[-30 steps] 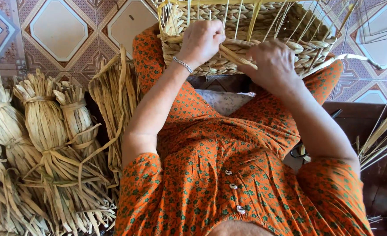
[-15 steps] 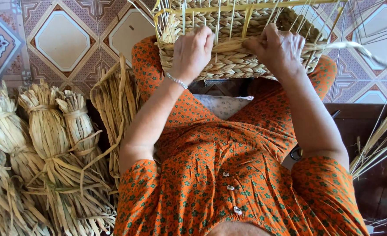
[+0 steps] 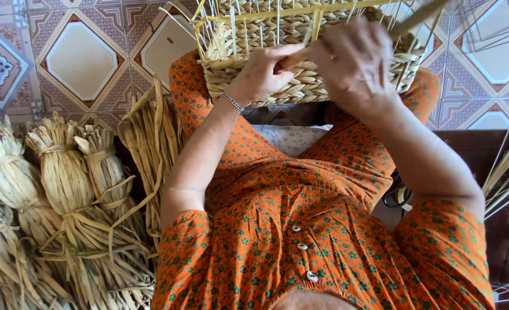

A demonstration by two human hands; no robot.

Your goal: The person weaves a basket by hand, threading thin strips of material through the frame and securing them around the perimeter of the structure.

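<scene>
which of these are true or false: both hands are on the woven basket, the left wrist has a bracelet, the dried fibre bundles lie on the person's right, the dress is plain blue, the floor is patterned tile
1. Both hands are on the woven basket. True: the left hand and the right hand are at its near wall, though the right one is blurred.
2. The left wrist wears a bracelet. True.
3. The tied bundles of dried fibre lie on the person's right. False: they are on the left side.
4. The dress is plain blue. False: it is orange with a small floral print.
5. The floor is patterned tile. True.
</scene>
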